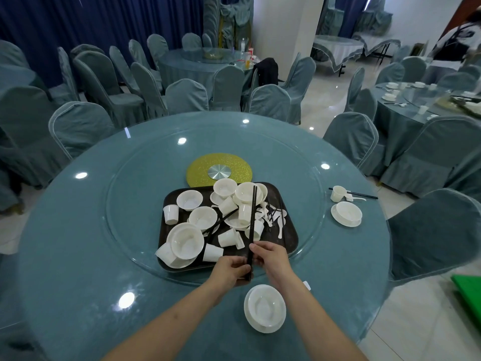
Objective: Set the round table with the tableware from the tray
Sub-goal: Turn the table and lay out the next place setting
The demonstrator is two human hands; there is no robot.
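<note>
A dark tray point(290, 231) sits on the glass turntable of the round teal table point(78, 256), piled with white bowls, cups, saucers, spoons and loose black chopsticks. Both hands hold one pair of black chopsticks point(252, 217) upright over the tray's near edge: my left hand point(231, 269) grips the lower end, my right hand point(270, 256) pinches them just above. A white bowl on a saucer point(264, 308) stands on the table close below my right wrist. At the right, a place setting holds a bowl on a saucer point(346, 213), a cup point(337, 193), a spoon and chopsticks.
Covered chairs point(80, 126) ring the table. A gold disc point(197, 168) with a metal hub lies beyond the tray. Other round tables stand behind and at right, one partly set. A person stands at far right. A green object point(468, 285) lies on the floor.
</note>
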